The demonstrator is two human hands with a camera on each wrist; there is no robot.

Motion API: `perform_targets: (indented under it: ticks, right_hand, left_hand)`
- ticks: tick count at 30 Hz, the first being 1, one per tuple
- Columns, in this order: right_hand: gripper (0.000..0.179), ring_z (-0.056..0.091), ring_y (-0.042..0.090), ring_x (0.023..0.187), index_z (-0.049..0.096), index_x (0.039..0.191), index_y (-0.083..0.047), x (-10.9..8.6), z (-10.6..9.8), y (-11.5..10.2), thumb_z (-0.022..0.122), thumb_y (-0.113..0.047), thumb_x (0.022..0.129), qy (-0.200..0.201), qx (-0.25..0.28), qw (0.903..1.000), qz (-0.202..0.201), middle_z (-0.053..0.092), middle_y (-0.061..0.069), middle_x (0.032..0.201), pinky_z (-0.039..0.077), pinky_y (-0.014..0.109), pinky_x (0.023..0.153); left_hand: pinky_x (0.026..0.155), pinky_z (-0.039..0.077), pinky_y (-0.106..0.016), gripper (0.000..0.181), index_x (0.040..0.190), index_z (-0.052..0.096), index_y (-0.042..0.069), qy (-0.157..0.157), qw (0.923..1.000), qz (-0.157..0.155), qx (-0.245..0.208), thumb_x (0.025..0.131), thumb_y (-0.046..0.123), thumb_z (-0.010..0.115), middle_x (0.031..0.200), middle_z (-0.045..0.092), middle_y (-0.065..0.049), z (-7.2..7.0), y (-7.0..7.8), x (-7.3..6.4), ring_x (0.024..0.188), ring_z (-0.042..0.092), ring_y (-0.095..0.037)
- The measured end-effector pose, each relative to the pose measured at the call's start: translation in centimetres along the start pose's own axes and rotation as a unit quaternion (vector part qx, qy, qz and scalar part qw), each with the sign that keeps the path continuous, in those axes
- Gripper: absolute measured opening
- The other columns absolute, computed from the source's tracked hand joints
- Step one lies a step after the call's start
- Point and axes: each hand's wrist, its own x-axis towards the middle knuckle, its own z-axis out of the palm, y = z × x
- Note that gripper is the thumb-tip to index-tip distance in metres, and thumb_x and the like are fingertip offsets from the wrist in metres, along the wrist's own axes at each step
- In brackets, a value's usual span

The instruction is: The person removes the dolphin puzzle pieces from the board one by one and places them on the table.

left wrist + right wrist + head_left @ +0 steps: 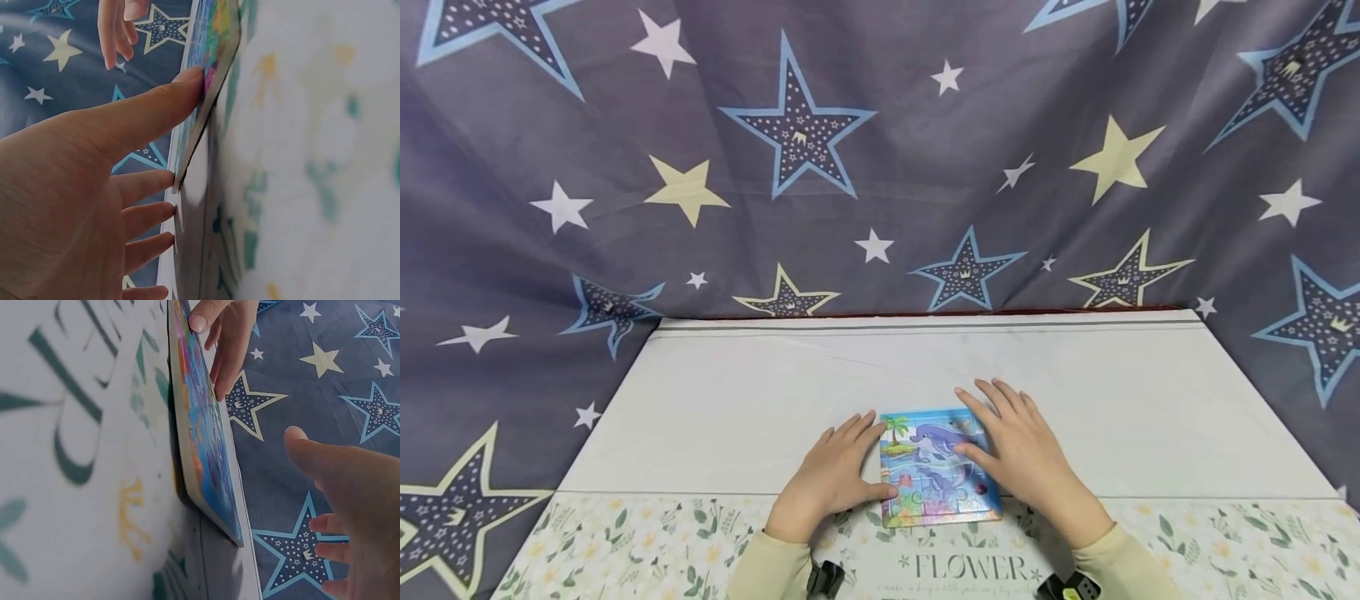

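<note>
A square jigsaw puzzle (934,482) with a dolphin picture lies flat in front of me. It shows a palm tree, blue water and bright sea plants. My left hand (829,477) is at its left side. The left thumb rests on the puzzle's edge, and the other fingers spread along that side, as the left wrist view also shows. Above the right part of the puzzle, my right hand (1028,446) hovers with fingers spread. In the right wrist view its thumb and fingers stand apart from the puzzle board (209,440), holding nothing.
Beneath the puzzle is a table cover, plain white (737,400) at the back and printed with flowers (647,542) and the word FLOWER (972,568) at the front. A dark star-patterned cloth (880,150) hangs behind the table and at both sides.
</note>
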Motion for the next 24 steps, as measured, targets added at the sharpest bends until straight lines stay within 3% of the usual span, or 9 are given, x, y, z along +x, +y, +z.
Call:
perform_targets:
  ticks: [4, 13, 24]
  right_hand:
    - [0.075, 0.04, 0.038, 0.135, 0.047, 0.149, -0.016, 0.3, 0.2, 0.0, 0.073, -0.048, 0.087, 0.001, 0.005, 1.0, -0.005, 0.046, 0.016, 0.147, 0.034, 0.059, 0.109]
    - [0.065, 0.045, 0.035, 0.133, 0.053, 0.144, -0.012, 2.2, 0.9, -1.5, 0.075, -0.039, 0.088, -0.044, 0.046, 0.9973, -0.037, 0.05, 0.015, 0.143, 0.036, 0.055, 0.109]
    - [0.049, 0.057, 0.028, 0.116, 0.065, 0.129, -0.011, 4.2, 2.2, -2.8, 0.078, -0.033, 0.087, -0.074, 0.099, 0.991, -0.051, 0.061, 0.009, 0.126, 0.048, 0.048, 0.098]
  left_hand:
    - [0.116, 0.022, -0.059, 0.096, 0.15, 0.042, 0.007, -0.003, 0.9997, 0.012, -0.019, 0.075, 0.051, 0.083, 0.159, 0.03, -0.013, -0.2, 0.2, 0.7, 0.146, 0.026, -0.034]
    - [0.114, 0.031, -0.053, 0.106, 0.149, 0.04, 0.0, -0.003, 0.9977, 0.01, -0.067, 0.066, 0.04, 0.092, 0.151, 0.039, -0.014, -1.0, 0.1, 1.3, 0.14, 0.034, -0.037]
    - [0.115, 0.027, -0.054, 0.106, 0.15, 0.037, 0.001, -0.003, 0.9956, 0.019, -0.091, 0.068, 0.043, 0.089, 0.154, 0.036, -0.015, -0.1, -0.3, 1.4, 0.142, 0.031, -0.038]
